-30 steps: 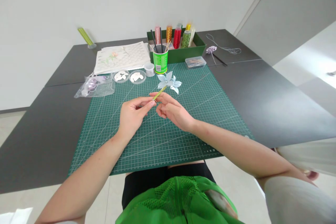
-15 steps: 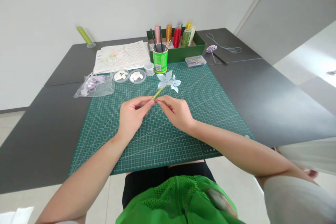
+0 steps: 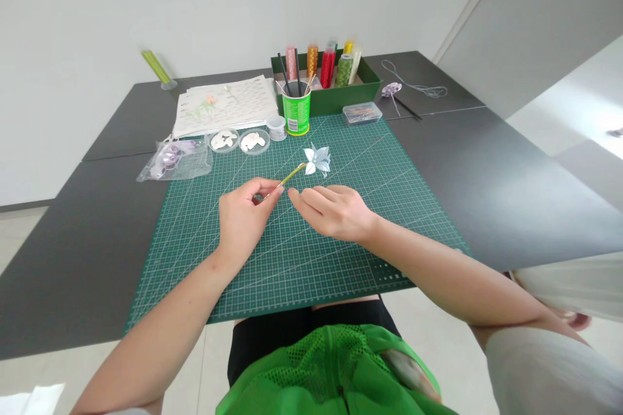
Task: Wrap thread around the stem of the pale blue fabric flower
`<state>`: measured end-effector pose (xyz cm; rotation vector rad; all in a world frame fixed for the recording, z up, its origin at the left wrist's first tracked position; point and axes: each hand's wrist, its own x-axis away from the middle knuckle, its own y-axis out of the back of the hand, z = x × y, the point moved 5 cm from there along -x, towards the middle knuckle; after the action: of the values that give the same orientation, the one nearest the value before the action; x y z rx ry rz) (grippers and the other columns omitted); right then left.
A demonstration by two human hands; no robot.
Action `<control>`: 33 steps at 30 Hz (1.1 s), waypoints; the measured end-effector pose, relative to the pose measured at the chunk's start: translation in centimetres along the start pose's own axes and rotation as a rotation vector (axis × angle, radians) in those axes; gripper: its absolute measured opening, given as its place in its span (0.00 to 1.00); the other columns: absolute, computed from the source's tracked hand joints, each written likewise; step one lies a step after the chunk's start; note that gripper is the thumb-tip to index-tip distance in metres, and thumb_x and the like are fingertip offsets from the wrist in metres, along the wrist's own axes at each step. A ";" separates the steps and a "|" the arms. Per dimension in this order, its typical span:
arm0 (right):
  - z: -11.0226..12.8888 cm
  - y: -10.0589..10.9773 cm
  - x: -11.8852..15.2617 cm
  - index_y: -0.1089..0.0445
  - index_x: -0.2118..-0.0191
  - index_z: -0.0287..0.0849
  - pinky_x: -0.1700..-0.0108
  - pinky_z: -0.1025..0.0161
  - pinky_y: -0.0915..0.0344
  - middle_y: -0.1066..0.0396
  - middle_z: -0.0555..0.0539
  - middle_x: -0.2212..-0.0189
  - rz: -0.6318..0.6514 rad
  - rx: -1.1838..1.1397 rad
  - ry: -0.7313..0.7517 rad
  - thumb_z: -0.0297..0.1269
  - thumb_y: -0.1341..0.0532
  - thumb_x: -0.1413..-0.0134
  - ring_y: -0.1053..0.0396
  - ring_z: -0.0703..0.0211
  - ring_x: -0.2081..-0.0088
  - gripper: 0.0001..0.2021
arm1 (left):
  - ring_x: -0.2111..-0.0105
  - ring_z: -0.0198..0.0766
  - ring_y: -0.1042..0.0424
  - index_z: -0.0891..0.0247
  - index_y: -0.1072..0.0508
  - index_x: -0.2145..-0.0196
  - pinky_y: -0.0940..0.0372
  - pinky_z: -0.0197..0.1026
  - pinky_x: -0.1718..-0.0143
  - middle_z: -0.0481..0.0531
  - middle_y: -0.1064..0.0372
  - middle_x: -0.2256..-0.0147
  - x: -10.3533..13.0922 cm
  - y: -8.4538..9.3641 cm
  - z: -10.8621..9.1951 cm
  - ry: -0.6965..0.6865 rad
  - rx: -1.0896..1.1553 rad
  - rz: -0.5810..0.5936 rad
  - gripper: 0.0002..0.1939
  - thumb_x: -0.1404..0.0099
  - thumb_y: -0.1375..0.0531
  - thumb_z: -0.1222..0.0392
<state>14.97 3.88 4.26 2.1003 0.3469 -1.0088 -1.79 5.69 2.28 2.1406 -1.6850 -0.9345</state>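
My left hand (image 3: 244, 215) pinches the thin green stem (image 3: 293, 174) of an artificial flower between thumb and forefinger. The pale blue petals (image 3: 317, 160) point away to the upper right, above the green cutting mat (image 3: 311, 259). A dark, thin end of the stem seems to pass back under the left fingers. Just right of the stem, my right hand (image 3: 335, 212) is closed with curled fingers, its tips a small gap from the left ones. Whatever those right fingers may hold is too small to make out.
Behind the flower stand a green can (image 3: 296, 115) of sticks and a dark green box (image 3: 335, 102) of thread spools. Two dishes (image 3: 254, 142) hold white petals. A plastic bag (image 3: 178, 161), paper sheets (image 3: 224, 107) and a clear case (image 3: 363, 113) lie around the mat.
My right hand has drawn off the stem and shifted slightly right. The flower has turned, its petals now bunched together and tipped lower to the right. My left hand keeps its hold.
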 end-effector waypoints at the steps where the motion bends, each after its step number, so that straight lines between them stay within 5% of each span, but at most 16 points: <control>1: 0.1 0.1 -0.1 0.31 0.70 0.38 0.79 0.65 0.51 0.42 0.55 0.77 -0.011 0.002 0.011 0.22 0.40 0.35 0.47 0.69 0.78 0.11 | 0.71 0.36 0.23 0.56 0.15 0.62 0.32 0.36 0.70 0.46 0.17 0.66 0.0 0.0 0.0 -0.023 -0.027 -0.004 0.05 0.34 0.33 0.58; 8: -0.1 0.5 -0.4 0.32 0.70 0.39 0.77 0.63 0.50 0.43 0.54 0.76 -0.028 0.002 0.041 0.23 0.40 0.35 0.47 0.66 0.75 0.11 | 0.71 0.38 0.24 0.57 0.17 0.60 0.35 0.39 0.70 0.47 0.19 0.69 0.6 -0.4 -0.9 -0.302 -0.292 -0.003 0.06 0.30 0.36 0.62; 20: -2.6 0.3 -0.2 0.30 0.67 0.39 0.68 0.59 0.52 0.39 0.51 0.75 0.151 -0.080 -0.025 0.24 0.46 0.29 0.47 0.61 0.70 0.13 | 0.66 0.41 0.22 0.60 0.20 0.62 0.36 0.39 0.71 0.50 0.19 0.67 1.9 -1.0 -2.4 -0.701 -0.496 0.019 0.10 0.25 0.41 0.59; 27: -4.6 -1.0 0.7 0.25 0.68 0.41 0.64 0.59 0.52 0.35 0.50 0.74 0.284 -0.309 -0.178 0.33 0.44 0.27 0.44 0.60 0.68 0.16 | 0.65 0.40 0.21 0.59 0.20 0.64 0.33 0.40 0.68 0.49 0.18 0.66 2.1 -1.3 -2.9 -0.758 -0.470 0.123 0.12 0.24 0.42 0.60; 33: -6.0 -2.1 1.5 0.20 0.66 0.42 0.62 0.61 0.49 0.38 0.54 0.77 0.408 -0.667 -0.355 0.34 0.35 0.34 0.40 0.64 0.69 0.09 | 0.63 0.40 0.21 0.58 0.20 0.63 0.30 0.40 0.63 0.49 0.18 0.65 2.4 -1.2 -3.5 -0.784 -0.383 0.235 0.11 0.25 0.42 0.61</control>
<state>18.11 9.61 4.43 1.2931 0.0509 -0.8449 1.58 3.16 3.48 1.3573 -1.7904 -1.9887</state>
